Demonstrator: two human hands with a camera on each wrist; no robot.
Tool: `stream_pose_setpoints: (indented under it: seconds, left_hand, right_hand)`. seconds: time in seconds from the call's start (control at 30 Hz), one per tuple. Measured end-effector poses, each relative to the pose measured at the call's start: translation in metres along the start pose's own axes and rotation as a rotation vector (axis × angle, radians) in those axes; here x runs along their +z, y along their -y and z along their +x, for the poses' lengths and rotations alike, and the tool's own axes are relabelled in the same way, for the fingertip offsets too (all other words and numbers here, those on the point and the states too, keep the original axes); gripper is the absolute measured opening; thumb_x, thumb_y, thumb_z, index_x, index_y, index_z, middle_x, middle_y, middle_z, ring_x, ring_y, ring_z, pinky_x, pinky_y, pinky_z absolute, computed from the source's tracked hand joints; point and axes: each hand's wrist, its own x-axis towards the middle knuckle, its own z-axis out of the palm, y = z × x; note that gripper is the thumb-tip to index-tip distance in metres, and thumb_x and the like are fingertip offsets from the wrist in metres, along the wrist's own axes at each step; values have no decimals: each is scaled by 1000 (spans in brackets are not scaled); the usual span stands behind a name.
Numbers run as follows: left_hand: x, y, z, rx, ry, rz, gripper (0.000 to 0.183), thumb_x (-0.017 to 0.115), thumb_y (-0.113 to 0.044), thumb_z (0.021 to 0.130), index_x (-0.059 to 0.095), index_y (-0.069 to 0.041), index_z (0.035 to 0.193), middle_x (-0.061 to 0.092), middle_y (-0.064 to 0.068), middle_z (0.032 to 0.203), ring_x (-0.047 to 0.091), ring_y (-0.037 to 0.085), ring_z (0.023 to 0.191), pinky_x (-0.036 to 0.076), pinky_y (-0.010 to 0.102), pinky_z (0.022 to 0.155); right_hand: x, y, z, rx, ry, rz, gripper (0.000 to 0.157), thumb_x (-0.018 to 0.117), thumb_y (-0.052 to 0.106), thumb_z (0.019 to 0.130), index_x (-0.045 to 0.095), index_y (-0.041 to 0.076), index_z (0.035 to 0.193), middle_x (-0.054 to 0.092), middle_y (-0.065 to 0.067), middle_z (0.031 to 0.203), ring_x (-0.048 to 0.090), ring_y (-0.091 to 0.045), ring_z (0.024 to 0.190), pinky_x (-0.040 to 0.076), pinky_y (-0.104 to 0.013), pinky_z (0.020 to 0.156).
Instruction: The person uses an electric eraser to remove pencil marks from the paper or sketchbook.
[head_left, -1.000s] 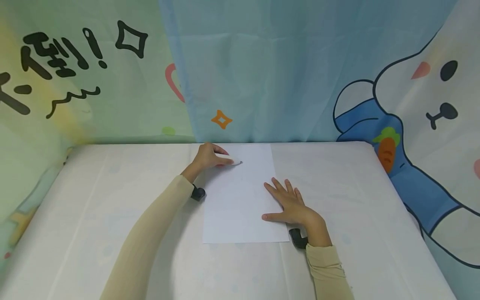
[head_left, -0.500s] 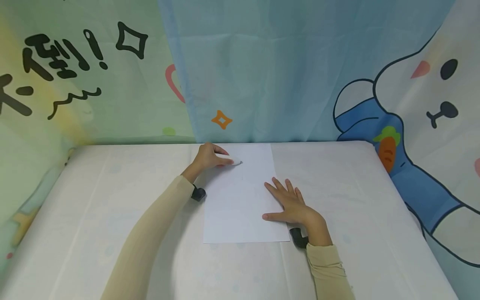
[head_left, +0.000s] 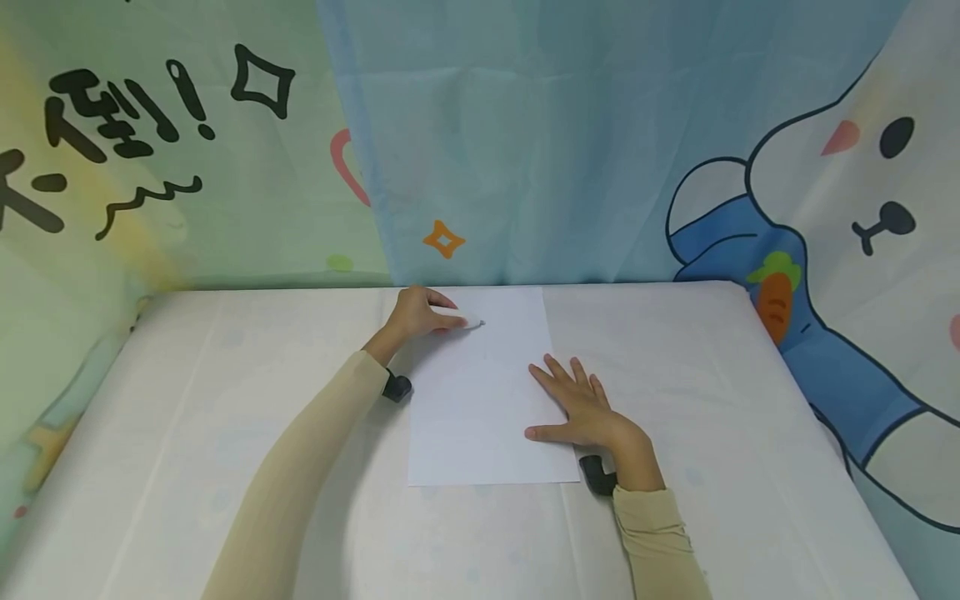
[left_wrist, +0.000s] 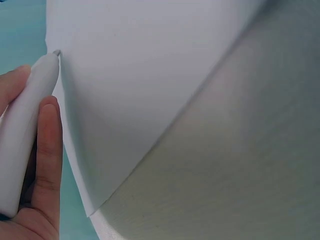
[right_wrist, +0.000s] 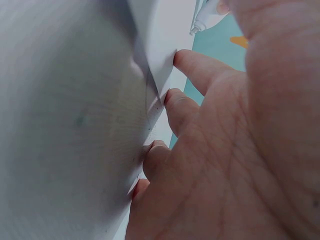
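Note:
A white sheet of paper [head_left: 483, 408] lies on the covered table. Near its far left part, my left hand [head_left: 415, 315] grips a thick white pen-like tool [head_left: 472, 321] with a tapered front. In the left wrist view, thumb and fingers lie along the tool's body [left_wrist: 32, 110], and its small grey tip points towards the paper [left_wrist: 125, 75]. My right hand [head_left: 588, 417] rests spread over the paper's right edge, thumb and fingers apart. From the right wrist, the fingertips [right_wrist: 180, 57] meet the sheet and tablecloth, with the tool's nozzle-like tip [right_wrist: 200, 25] beyond them.
A white cloth [head_left: 247, 400] covers the table. Behind it hangs a printed curtain [head_left: 540, 167] with a cartoon animal [head_left: 832, 208] at the right and dark lettering at the left. A black wrist device [head_left: 396, 387] sits at the left wrist, another [head_left: 596, 477] at the right.

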Motion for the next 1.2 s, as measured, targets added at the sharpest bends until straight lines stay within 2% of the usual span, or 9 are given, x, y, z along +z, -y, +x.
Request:
stream_pose_setpoints:
  seconds: [0.4,0.9,1.2]
  left_hand:
    - [-1,0,2,22,-23,3,30,85,-25,75,78,-4,96,73,6,68,64,9,57,43,18,61]
    - [-1,0,-1,23,-5,5,30,86,-25,74,78,-4,94,73,6,68,59,4,53,43,18,58]
    - [-1,0,-4,21,14,23,30,85,-26,75,78,-4,95,74,7,73,61,6,57,45,18,59]
  right_hand:
    - [1,0,0,-2,-6,0,99,78,42,80,24,2,153,7,-24,161,-10,-50,144,-8,-64,112]
    - [1,1,1,-4,-12,-2,99,78,42,80,25,2,153,7,-25,160,-10,-50,144,-7,-65,112]
    - [1,1,1,1,-9,-15,99,78,43,79,25,3,153,7,-24,161,-9,-50,144,-7,-65,112]
